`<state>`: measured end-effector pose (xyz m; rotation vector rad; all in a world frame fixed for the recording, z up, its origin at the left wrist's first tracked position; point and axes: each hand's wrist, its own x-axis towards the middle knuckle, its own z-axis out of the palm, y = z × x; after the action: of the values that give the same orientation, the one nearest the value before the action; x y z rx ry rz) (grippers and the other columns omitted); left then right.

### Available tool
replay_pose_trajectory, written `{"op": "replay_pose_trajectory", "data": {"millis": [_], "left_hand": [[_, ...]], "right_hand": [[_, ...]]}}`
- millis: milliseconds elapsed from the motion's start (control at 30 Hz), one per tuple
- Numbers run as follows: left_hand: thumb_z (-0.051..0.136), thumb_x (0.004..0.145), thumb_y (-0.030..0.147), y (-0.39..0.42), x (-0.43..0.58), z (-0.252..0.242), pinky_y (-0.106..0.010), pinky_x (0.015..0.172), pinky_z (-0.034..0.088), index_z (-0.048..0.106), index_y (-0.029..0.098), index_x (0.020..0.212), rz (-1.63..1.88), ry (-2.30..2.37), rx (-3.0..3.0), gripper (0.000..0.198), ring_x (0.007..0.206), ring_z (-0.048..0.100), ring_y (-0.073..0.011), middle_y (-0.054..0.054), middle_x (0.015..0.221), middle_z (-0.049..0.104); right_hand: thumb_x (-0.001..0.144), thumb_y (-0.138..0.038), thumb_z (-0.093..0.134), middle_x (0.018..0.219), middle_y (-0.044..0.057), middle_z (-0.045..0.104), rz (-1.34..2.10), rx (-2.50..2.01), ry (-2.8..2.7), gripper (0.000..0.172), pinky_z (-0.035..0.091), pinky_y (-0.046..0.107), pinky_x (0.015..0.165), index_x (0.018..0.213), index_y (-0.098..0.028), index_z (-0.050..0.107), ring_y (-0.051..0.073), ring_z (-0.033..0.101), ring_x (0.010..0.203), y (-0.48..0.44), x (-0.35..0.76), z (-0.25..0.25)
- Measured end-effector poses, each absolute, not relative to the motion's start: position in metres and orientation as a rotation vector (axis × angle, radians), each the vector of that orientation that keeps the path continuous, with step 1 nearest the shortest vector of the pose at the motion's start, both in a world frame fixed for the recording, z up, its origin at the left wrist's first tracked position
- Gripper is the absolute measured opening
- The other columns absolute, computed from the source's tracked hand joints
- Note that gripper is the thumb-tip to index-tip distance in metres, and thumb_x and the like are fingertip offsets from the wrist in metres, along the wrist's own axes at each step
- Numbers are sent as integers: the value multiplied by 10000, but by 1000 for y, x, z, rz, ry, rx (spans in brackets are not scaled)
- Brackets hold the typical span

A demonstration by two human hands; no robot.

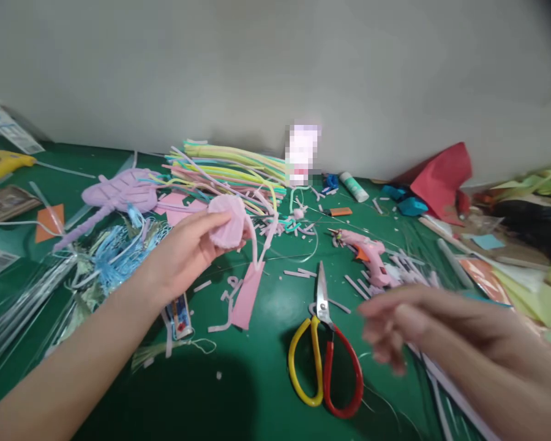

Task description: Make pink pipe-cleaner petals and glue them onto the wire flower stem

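My left hand [186, 251] is raised over the green table [239, 380] and pinches a round pink fuzzy piece [232, 222] with a pink pipe cleaner tail hanging from it. My right hand [422, 321] hovers at the right, blurred by motion, fingers loosely extended toward the left and nothing seen in them. Scissors [324, 352] with one yellow and one red handle lie shut just left of that hand. A pink glue gun [370, 254] lies beyond the scissors.
A bundle of coloured pipe cleaners [229, 165] lies at the back, with a lilac pipe-cleaner shape [119, 193] and blue strands [114, 257] to the left. Pink scraps litter the middle. A glue stick [354, 186], red paper [441, 177] and paper sheets crowd the right. A yellow glue gun [7, 162] sits far left.
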<state>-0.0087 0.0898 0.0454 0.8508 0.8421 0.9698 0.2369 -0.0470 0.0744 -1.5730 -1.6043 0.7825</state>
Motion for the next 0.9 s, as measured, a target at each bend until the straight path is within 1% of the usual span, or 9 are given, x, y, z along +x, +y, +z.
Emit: {"op": "replay_pose_trajectory", "data": {"millis": [33,100,233,400,500,600,700,800,900], "left_hand": [[599,857,123,85,-8,45,-244,742,569,721,119,879,987,812,796,124,800,667,-152,-57,847,718],[605,853,109,73,-7,43,-235,786,565,720,129,908,995,798,689,128,863,676,-154,-58,893,728],[721,785,115,46,-1,32,-191,823,538,705,166,925,995,733,649,150,895,678,-134,-31,929,736],[800,743,165,30,6,16,-185,813,523,674,189,1018,892,767,741,304,888,664,-115,-9,970,722],[837,700,174,28,8,10,-176,748,544,644,185,980,908,806,758,340,832,664,-107,9,906,714],[834,706,208,27,7,6,-220,657,591,586,203,963,897,863,765,357,778,667,-122,29,883,701],[824,724,258,27,5,5,-247,669,614,553,216,998,871,966,812,387,751,680,-121,38,873,699],[820,729,310,26,4,6,-214,688,605,569,205,1021,830,1030,882,400,721,697,-110,28,857,710],[816,726,355,25,4,7,-204,668,606,601,194,999,815,982,877,383,692,697,-108,23,838,713]], "right_hand": [[894,-464,575,611,53,704,1094,-1531,-1569,316,553,230,438,815,-214,750,167,673,505,-48,229,71],[894,-499,568,693,61,724,1356,-1463,-1430,346,566,231,495,884,-193,731,163,692,593,-45,214,62],[888,-505,591,859,69,738,1507,-1335,-1211,356,564,234,610,983,-186,716,144,688,728,-24,197,44],[856,-459,649,934,57,729,1354,-1305,-1178,316,534,242,682,1010,-192,719,144,655,818,-1,187,34],[819,-467,678,832,24,704,1290,-1329,-1189,286,502,230,618,893,-193,715,123,610,712,3,182,28],[817,-451,678,732,3,655,1175,-1379,-1249,257,482,238,587,812,-193,683,118,581,647,4,182,20],[841,-365,664,888,37,678,914,-1407,-1400,195,515,275,660,961,-212,667,159,623,793,6,186,13],[881,-287,618,1176,78,637,578,-1378,-1655,313,524,363,840,1192,-254,607,211,589,1071,9,193,9],[907,-253,593,1263,84,617,386,-1327,-1833,314,453,442,1003,1221,-260,599,234,533,1211,14,198,9]]}}
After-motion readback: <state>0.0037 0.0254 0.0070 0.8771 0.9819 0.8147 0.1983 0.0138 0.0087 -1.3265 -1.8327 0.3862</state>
